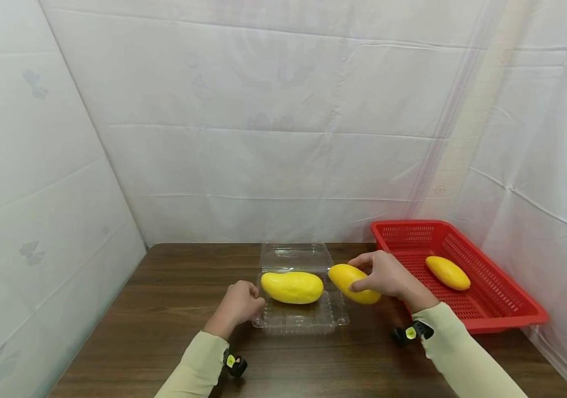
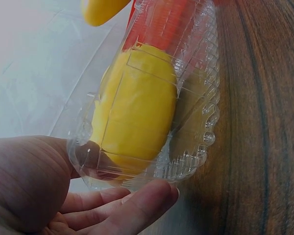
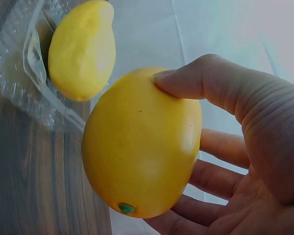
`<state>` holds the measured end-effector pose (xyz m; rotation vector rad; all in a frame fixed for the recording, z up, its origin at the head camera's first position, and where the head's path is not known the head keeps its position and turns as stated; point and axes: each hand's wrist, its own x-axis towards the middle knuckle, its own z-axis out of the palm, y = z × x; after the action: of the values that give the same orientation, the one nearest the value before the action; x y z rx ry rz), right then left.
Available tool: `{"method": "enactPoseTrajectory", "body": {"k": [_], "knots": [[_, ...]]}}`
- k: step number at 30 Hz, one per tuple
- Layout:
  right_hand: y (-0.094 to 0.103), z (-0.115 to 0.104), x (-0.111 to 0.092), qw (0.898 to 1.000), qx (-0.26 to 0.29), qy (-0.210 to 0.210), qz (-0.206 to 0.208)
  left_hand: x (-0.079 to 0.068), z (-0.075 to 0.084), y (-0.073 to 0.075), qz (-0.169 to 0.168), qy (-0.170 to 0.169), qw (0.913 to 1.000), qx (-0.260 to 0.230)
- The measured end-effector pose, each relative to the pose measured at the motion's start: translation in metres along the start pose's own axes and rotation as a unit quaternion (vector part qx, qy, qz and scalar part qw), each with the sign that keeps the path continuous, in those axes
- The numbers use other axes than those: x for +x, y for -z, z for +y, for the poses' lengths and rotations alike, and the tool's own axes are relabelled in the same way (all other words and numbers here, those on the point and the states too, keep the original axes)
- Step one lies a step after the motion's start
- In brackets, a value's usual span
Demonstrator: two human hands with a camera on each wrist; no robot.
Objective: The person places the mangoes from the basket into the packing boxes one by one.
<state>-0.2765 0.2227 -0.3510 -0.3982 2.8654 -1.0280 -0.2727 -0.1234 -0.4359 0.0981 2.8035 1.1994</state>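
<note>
A clear plastic clamshell box (image 1: 295, 318) lies on the table with its lid folded back. One yellow mango (image 1: 291, 288) rests in its base. At the box's left end, my left hand (image 1: 240, 304) grips the edge, its thumb visible through the plastic in the left wrist view (image 2: 95, 156) and its fingers outside. Beside the right end of the box, my right hand (image 1: 383, 273) holds a second yellow mango (image 1: 350, 284) between thumb and fingers. The right wrist view shows the held mango (image 3: 142, 147) with a small green stem spot.
On the right stands a red plastic basket (image 1: 504, 320) with slotted walls, and another yellow mango (image 1: 447, 272) lies in it. The dark wooden table (image 1: 173, 309) is surrounded by white sheeting (image 1: 263, 166) at the back and sides.
</note>
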Motion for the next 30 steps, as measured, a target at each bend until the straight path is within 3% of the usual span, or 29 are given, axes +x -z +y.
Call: {"method": "enactPoseTrajectory", "body": {"k": [15,30], "knots": [[-0.032,-0.017,0.012,0.999,-0.002,0.040,-0.011,0.000,-0.001,0.001,-0.003,0.001,1.0000,-0.009],[-0.065,-0.033,0.022,0.997,0.041,0.054,-0.027,0.001,-0.001,0.000,-0.007,0.001,0.9999,-0.008]]}}
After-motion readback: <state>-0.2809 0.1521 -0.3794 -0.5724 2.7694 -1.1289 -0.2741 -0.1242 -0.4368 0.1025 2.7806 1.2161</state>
